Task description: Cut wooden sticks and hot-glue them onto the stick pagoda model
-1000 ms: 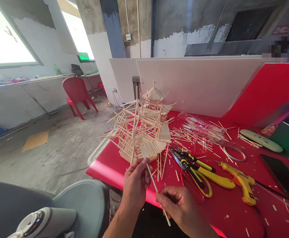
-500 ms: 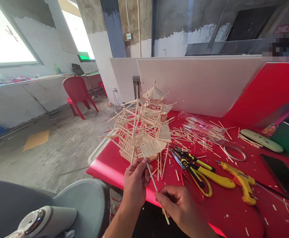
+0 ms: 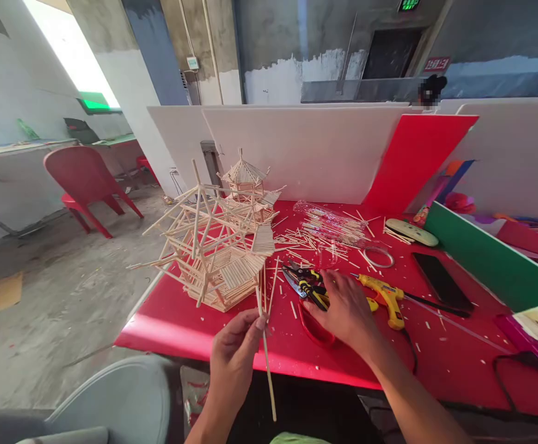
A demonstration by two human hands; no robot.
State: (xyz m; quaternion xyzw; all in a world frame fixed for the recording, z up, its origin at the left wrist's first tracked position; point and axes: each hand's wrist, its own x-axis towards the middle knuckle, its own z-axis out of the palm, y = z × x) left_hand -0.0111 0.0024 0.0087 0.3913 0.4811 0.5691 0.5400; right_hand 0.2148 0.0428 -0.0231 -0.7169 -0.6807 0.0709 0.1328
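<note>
A thin wooden stick (image 3: 269,370) is pinched between the thumb and fingers of my left hand (image 3: 237,345), its upper end near the stick model. My right hand (image 3: 348,308) lies over the yellow-and-black cutters (image 3: 312,293), palm down; its fingers cover the handles, and whether they grip is hidden. The pagoda-like stick model (image 3: 213,246) stands left of my hands, with flat slatted roof panels (image 3: 241,271) on its right side. A smaller, roofed tower (image 3: 244,176) rises behind it.
A yellow glue gun (image 3: 386,296) with a cord lies right of my right hand. Beyond are loose sticks (image 3: 333,228), a tape ring (image 3: 378,257), a black phone (image 3: 442,283) and a green board (image 3: 490,259). A grey stool (image 3: 116,394) stands at the table's left front.
My right hand has let go of the stick and moved right and forward onto the cutters. My left hand still holds the stick, now more upright. The view has turned right.
</note>
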